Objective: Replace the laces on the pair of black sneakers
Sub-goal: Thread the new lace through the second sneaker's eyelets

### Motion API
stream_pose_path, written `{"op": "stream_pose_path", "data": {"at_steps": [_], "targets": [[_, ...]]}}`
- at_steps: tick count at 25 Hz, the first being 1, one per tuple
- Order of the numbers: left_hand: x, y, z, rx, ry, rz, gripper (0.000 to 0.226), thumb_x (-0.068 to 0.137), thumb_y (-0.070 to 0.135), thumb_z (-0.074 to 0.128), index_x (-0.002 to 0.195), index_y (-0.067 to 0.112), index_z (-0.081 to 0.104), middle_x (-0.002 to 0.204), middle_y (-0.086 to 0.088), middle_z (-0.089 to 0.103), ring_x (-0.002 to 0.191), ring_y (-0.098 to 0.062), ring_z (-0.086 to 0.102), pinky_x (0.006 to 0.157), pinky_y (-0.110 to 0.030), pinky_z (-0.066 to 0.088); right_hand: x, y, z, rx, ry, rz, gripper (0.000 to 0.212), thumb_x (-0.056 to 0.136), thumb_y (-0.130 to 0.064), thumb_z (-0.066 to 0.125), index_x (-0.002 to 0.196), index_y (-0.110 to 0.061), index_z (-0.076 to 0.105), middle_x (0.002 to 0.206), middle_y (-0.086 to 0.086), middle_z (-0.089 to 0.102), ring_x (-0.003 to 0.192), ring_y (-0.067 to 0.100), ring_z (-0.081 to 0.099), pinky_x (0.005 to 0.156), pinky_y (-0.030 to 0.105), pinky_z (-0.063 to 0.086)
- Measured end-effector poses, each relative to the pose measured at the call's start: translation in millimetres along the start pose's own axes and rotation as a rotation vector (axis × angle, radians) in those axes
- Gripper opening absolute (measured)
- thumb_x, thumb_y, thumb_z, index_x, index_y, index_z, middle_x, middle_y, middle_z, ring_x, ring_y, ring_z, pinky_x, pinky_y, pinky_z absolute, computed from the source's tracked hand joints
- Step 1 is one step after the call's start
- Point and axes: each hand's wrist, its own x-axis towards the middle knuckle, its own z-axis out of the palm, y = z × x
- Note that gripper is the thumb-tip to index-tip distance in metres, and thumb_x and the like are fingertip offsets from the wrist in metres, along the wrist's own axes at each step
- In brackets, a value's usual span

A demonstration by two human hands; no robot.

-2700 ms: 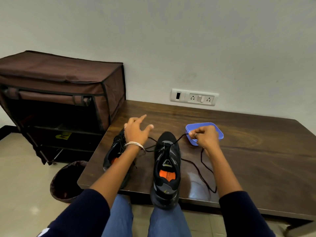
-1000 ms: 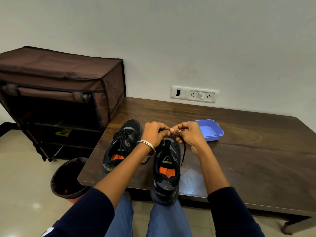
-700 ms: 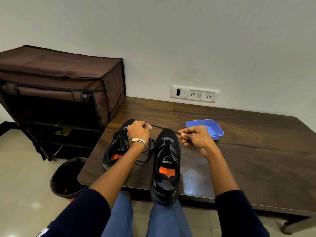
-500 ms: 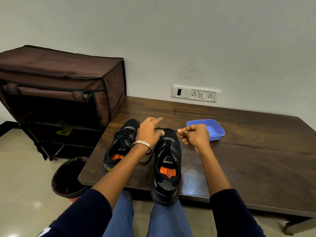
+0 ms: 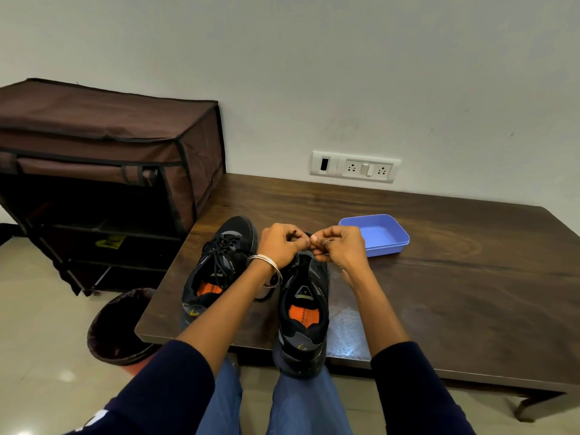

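Sitting at a dark wooden table [image 5: 439, 277], you are working with both hands over the toe end of a black sneaker. Your left hand [image 5: 281, 244], with a silver bangle [image 5: 266, 265] on its wrist, is curling its fingers around a black lace [image 5: 294, 234] and pinching it. Your right hand [image 5: 340, 246], wearing a ring, is also curling its fingers and pinching the same lace, so the two hands are almost touching at the fingertips. The right-hand sneaker [image 5: 303, 312] is lying directly below your hands, toe pointing away from you, heel hanging a little over the near table edge, orange insole showing. The second sneaker [image 5: 216, 268] is sitting just to its left, tilted slightly, with its laces already threaded. Whether the lace you are holding is passing through an eyelet cannot be told, since your hands are covering that part.

A shallow blue tray [image 5: 392, 243] is resting on the table just beyond your right hand. A brown fabric shoe rack [image 5: 110, 146] is standing to the left against the wall, a dark bin [image 5: 116, 328] is sitting on the floor beside the table corner, and a white socket panel [image 5: 354, 166] is mounted on the wall.
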Motion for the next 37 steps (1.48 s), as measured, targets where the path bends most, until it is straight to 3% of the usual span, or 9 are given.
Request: {"op": "stream_pose_path", "data": {"at_steps": [5, 12, 15, 20, 24, 26, 29, 33, 37], "targets": [[0.7, -9.0, 22.5, 0.217, 0.033, -0.138, 0.013, 0.079, 0.016, 0.066, 0.068, 0.009, 0.069, 0.069, -0.008, 0.066, 0.074, -0.020, 0.061, 0.067, -0.028, 0.045, 3.5, 42.5, 11.6, -0.373, 0.063, 0.193, 0.024, 0.074, -0.022, 0.082, 0.086, -0.005, 0.069, 0.093, 0.013, 0.069, 0.087, 0.026, 0.065, 0.074, 0.036, 0.055], [1.6, -5.4, 38.6, 0.386, -0.009, -0.280, 0.026, 0.080, 0.012, 0.064, 0.056, 0.013, 0.054, 0.057, 0.000, 0.052, 0.067, -0.021, 0.053, 0.061, -0.028, 0.040, -13.0, 43.4, 14.3, -0.391, -0.104, 0.196, 0.038, 0.072, -0.023, 0.078, 0.100, -0.001, 0.066, 0.098, 0.013, 0.068, 0.096, 0.029, 0.065, 0.087, 0.048, 0.054], [2.4, -7.7, 39.6, 0.363, 0.015, -0.331, 0.027, 0.080, 0.011, 0.064, 0.056, 0.013, 0.054, 0.057, 0.000, 0.051, 0.069, -0.023, 0.052, 0.062, -0.030, 0.039, -18.6, 46.4, 15.9, -0.270, -0.051, 0.207, 0.030, 0.074, -0.020, 0.077, 0.097, -0.004, 0.069, 0.092, 0.008, 0.067, 0.090, 0.024, 0.067, 0.083, 0.044, 0.057], [6.4, -0.6, 42.5, 0.523, -0.074, -0.289, 0.019, 0.085, 0.019, 0.064, 0.098, 0.006, 0.071, 0.102, -0.011, 0.068, 0.103, -0.029, 0.061, 0.073, -0.033, 0.045, -21.0, 47.3, 11.7, -0.145, -0.010, 0.204, 0.013, 0.081, -0.018, 0.073, 0.089, -0.007, 0.076, 0.087, 0.011, 0.072, 0.070, 0.015, 0.063, 0.061, 0.030, 0.053], [2.6, -13.0, 45.9, 0.408, -0.033, -0.269, 0.021, 0.084, 0.017, 0.061, 0.063, 0.012, 0.061, 0.074, -0.012, 0.060, 0.080, -0.031, 0.059, 0.062, -0.032, 0.038, -19.6, 50.6, 11.0, -0.152, -0.058, 0.185, 0.018, 0.082, -0.018, 0.071, 0.097, -0.010, 0.076, 0.084, 0.006, 0.068, 0.059, 0.008, 0.053, 0.052, 0.023, 0.043], [0.5, -20.2, 49.1, 0.312, -0.005, -0.271, 0.032, 0.082, 0.013, 0.060, 0.052, 0.013, 0.049, 0.067, -0.009, 0.049, 0.069, -0.029, 0.050, 0.058, -0.032, 0.035, -18.0, 53.8, 9.8, -0.130, -0.069, 0.185, 0.024, 0.081, -0.016, 0.072, 0.105, -0.010, 0.073, 0.094, 0.007, 0.070, 0.069, 0.010, 0.060, 0.061, 0.025, 0.051], [-2.1, -22.7, 51.9, 0.286, 0.008, -0.238, 0.020, 0.086, 0.016, 0.060, 0.069, 0.005, 0.067, 0.085, -0.008, 0.055, 0.082, -0.029, 0.057, 0.066, -0.035, 0.042, -14.8, 60.2, 7.6, -0.037, -0.099, 0.195, 0.041, 0.078, -0.012, 0.076, 0.118, -0.005, 0.067, 0.106, 0.011, 0.071, 0.093, 0.019, 0.069, 0.087, 0.037, 0.057], [-1.0, -28.2, 53.2, 0.342, -0.009, -0.134, 0.021, 0.088, 0.021, 0.060, 0.079, 0.005, 0.070, 0.098, -0.012, 0.057, 0.090, -0.031, 0.058, 0.072, -0.039, 0.046, -12.1, 62.3, 7.1, -0.018, -0.150, 0.204, 0.048, 0.076, -0.011, 0.077, 0.122, -0.005, 0.064, 0.108, 0.012, 0.071, 0.097, 0.023, 0.069, 0.091, 0.043, 0.056], [-1.2, -35.2, 55.6, 0.345, -0.003, -0.098, 0.030, 0.089, 0.023, 0.058, 0.062, 0.010, 0.055, 0.088, -0.008, 0.048, 0.083, -0.032, 0.056, 0.065, -0.038, 0.042, -13.6, 59.3, 7.4, -0.119, -0.195, 0.157, 0.044, 0.075, -0.018, 0.076, 0.117, -0.010, 0.068, 0.104, 0.008, 0.073, 0.097, 0.023, 0.069, 0.092, 0.045, 0.054]]}}
